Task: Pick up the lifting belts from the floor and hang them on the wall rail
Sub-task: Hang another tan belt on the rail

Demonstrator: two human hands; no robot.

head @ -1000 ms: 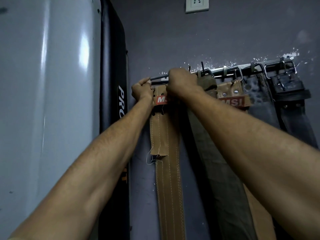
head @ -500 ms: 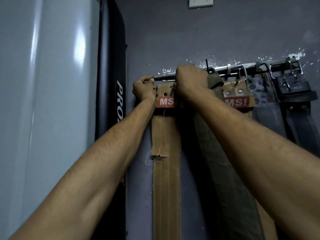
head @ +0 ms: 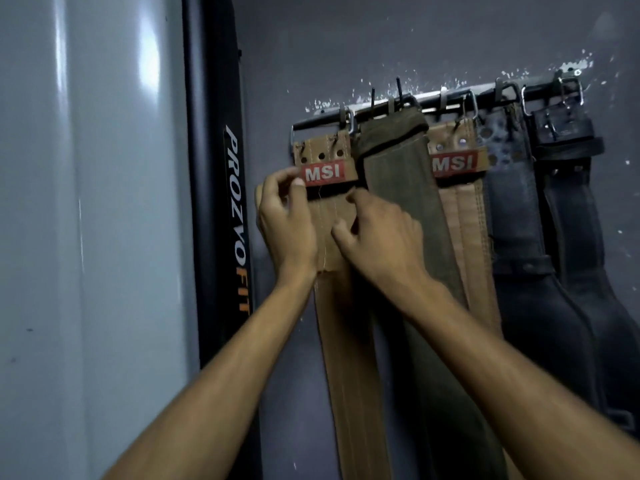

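Note:
A metal wall rail (head: pixel 433 98) carries several hanging belts. The leftmost is a tan lifting belt (head: pixel 346 341) with a red MSI label, hooked by its buckle at the rail's left end. My left hand (head: pixel 284 220) pinches this belt's left edge just beside the label. My right hand (head: pixel 377 233) is in front of the same belt below the label, fingers loosely curled, index tip touching the strap. To the right hang an olive belt (head: pixel 398 188), a second tan MSI belt (head: pixel 460 209) and two dark leather belts (head: pixel 512 220).
A tall black padded upright (head: pixel 214 168) marked PROZVOFIT stands just left of the belts. A glossy grey panel (head: pixel 86 202) fills the left side. The wall behind is dark grey (head: pixel 346 46). The floor is out of view.
Both hands have come down from the rail to just below the MSI label. The tan belt's buckle now hangs on the rail uncovered. The view has moved closer.

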